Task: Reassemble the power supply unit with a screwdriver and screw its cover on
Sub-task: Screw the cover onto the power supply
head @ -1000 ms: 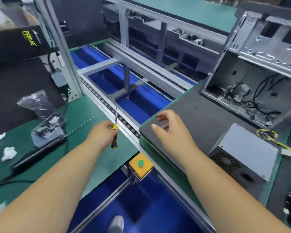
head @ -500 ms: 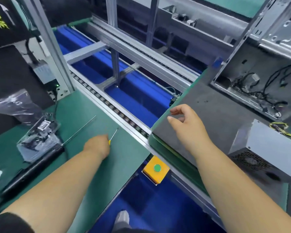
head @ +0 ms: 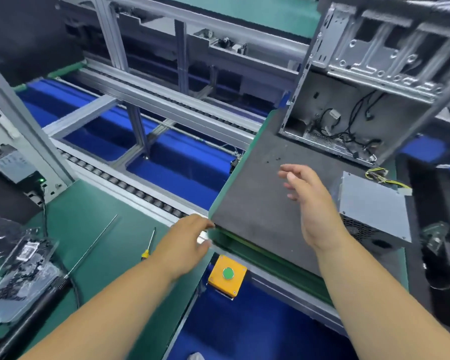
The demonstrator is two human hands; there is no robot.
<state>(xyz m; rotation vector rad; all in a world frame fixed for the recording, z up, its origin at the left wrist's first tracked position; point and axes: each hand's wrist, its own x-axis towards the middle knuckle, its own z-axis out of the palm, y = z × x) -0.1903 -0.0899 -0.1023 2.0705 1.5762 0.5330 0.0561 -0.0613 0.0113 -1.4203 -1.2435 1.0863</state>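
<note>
Your left hand [head: 185, 242] empty, fingers loose, screwdriver [head: 148, 245] on the table [head: 94, 211] just left of it, your right hand [head: 312, 203] open above the grey mat [head: 255, 198], power supply unit [head: 372, 211] just right of it

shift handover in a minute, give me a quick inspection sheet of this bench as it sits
surface: green mat left, dark grey pad right
job's things: power supply unit on the pad's right edge; screwdriver lying on the green mat, unheld
clutter: plastic bags of parts, long thin rod, tiny dark bits on pad
grippers: left hand open at the pad's corner; right hand open above the pad
cables: yellow-black wire bundle at the unit
surroundings: open computer case, roller conveyor, yellow button box
</note>
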